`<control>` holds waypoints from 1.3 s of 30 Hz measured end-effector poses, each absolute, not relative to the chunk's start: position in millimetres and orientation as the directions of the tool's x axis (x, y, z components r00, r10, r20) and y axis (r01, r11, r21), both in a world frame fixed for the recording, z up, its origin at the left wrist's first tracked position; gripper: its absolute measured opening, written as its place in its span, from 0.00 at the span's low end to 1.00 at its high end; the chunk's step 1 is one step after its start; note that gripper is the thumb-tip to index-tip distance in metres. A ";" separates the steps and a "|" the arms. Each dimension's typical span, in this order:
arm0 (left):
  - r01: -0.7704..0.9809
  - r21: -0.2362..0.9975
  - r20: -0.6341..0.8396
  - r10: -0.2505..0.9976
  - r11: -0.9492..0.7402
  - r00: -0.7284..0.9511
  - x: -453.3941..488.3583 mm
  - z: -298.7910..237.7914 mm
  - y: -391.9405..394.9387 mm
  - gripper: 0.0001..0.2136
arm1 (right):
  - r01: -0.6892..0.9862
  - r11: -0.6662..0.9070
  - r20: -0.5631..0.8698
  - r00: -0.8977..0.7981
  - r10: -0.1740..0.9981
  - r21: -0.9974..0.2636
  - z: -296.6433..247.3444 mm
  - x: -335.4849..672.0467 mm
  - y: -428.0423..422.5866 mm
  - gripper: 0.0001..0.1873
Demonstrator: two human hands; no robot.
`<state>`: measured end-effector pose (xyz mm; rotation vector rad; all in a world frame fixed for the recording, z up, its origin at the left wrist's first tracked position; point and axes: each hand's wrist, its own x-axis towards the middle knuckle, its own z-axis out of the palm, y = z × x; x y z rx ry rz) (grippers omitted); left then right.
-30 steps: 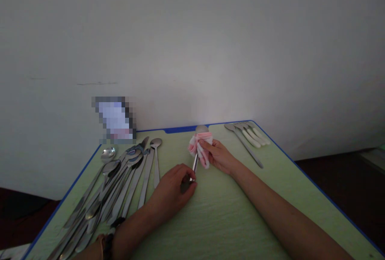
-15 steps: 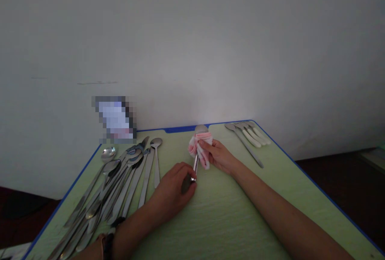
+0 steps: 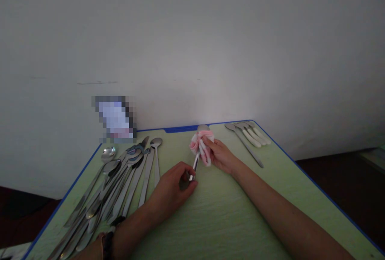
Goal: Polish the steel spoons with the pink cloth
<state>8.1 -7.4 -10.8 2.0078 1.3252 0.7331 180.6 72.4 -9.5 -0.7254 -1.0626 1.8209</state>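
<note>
Over the middle of the table, a metal spoon (image 3: 196,163) points away from me, its bowl at the far end. My left hand (image 3: 177,180) is closed on the near end of its handle, between thumb and fingers. A pink and white cloth (image 3: 202,148) is wrapped round the spoon just below the bowl and hides that stretch. My right hand (image 3: 221,152) pinches this cloth against the spoon, thumb on top. Only the rounded top of the bowl shows beyond the cloth.
Left of my arm lies a loose pile of metal spoons and knives (image 3: 120,188). Several white-handled forks (image 3: 252,136) and a metal spoon (image 3: 246,147) lie at the right back. A blurred-out screen (image 3: 116,117) leans at the wall. The green table (image 3: 234,216) has a blue edge.
My right hand and the cloth have shifted slightly up and right along the spoon. The spoon has tilted a little, while my left hand keeps its grip on the handle end.
</note>
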 end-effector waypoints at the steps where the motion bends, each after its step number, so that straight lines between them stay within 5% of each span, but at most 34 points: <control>1: 0.587 0.749 0.118 0.934 -0.307 0.337 8.0 -10.8 -7.4 0.06 | -0.406 -0.254 -0.060 -0.432 0.900 -0.878 -9.8 180.7 72.9 0.18; 13: 0.564 0.802 0.059 0.966 -0.195 0.250 8.0 -10.8 -8.2 0.10 | -0.429 -0.274 -0.079 -0.418 0.905 -0.861 -9.0 179.3 74.1 0.16; 20: 0.726 0.614 0.082 0.940 -0.310 0.332 7.8 -8.1 -7.5 0.10 | -0.440 -0.265 -0.077 -0.399 0.914 -0.858 -10.8 179.1 74.7 0.16; 39: 0.754 0.588 0.053 0.944 -0.292 0.325 10.4 -3.7 -9.1 0.09 | -0.379 -0.235 -0.035 -0.466 0.884 -0.895 -4.8 178.3 69.8 0.17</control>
